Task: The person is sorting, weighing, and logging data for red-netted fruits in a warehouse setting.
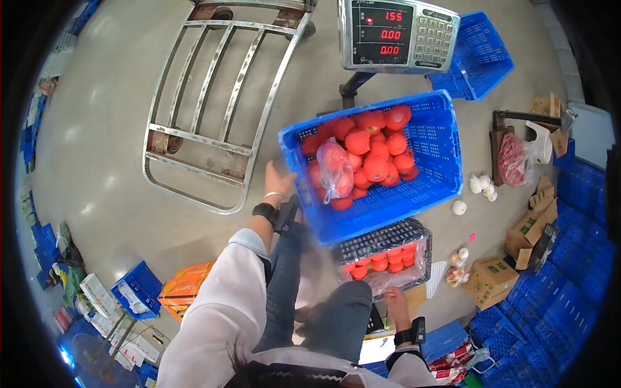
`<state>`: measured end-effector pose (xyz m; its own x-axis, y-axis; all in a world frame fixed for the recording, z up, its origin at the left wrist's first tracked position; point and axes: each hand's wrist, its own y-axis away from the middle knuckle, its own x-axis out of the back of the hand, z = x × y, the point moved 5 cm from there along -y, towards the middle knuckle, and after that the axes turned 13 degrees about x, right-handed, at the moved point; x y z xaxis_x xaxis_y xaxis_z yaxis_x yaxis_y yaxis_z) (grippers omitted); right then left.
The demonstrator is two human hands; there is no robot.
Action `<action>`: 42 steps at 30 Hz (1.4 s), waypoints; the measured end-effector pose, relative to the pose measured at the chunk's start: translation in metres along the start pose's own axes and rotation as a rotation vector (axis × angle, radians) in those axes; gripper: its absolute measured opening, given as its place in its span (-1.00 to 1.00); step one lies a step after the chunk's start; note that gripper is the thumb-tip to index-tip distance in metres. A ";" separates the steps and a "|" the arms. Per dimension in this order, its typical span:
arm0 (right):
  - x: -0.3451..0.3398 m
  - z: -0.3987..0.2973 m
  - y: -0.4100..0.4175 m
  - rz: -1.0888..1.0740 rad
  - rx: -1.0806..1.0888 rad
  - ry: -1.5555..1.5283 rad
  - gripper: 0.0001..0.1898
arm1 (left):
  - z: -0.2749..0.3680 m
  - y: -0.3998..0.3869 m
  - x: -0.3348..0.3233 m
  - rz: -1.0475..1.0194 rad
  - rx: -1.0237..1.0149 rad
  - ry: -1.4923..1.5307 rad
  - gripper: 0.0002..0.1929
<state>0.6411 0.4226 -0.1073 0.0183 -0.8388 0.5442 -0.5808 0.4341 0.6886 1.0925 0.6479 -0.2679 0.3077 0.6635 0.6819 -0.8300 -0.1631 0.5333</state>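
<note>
A blue plastic crate (407, 194) rests on a platform scale beneath its display (383, 33). Inside it are many round fruits in red foam nets (376, 167) and a knotted clear plastic bag of fruit (335, 169). My left hand (277, 180) is at the crate's left end, thumb raised, fingertips against or just beside the wall. Below the blue crate stands a black plastic crate (383, 237) lined with clear film, holding more red-netted fruits (381, 264). My right hand (397, 303) is by its near edge, fingers curled; whether it touches the crate is unclear.
A metal flatbed trolley (199, 131) stands on the floor at left. Another blue crate (478, 58) is behind the scale. Loose white-wrapped fruits (459, 207), cardboard boxes (492, 281) and stacked blue crates (548, 300) lie at right. An orange box (187, 286) is at lower left.
</note>
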 end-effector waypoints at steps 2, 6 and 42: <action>0.023 0.012 -0.001 0.042 0.018 0.083 -0.79 | 0.010 0.008 -0.029 -0.313 0.192 0.051 -0.47; 0.069 0.019 -0.025 0.128 0.066 0.181 -0.79 | -0.002 0.010 -0.059 -0.455 0.386 0.140 -0.43; 0.229 0.055 -0.396 0.377 0.185 0.241 -0.61 | 0.009 0.007 -0.037 -0.399 0.193 0.314 -0.44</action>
<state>0.8309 0.0402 -0.2814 -0.0459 -0.5242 0.8504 -0.7179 0.6093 0.3368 1.0795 0.6158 -0.2850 0.4031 0.8828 0.2411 -0.5673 0.0344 0.8228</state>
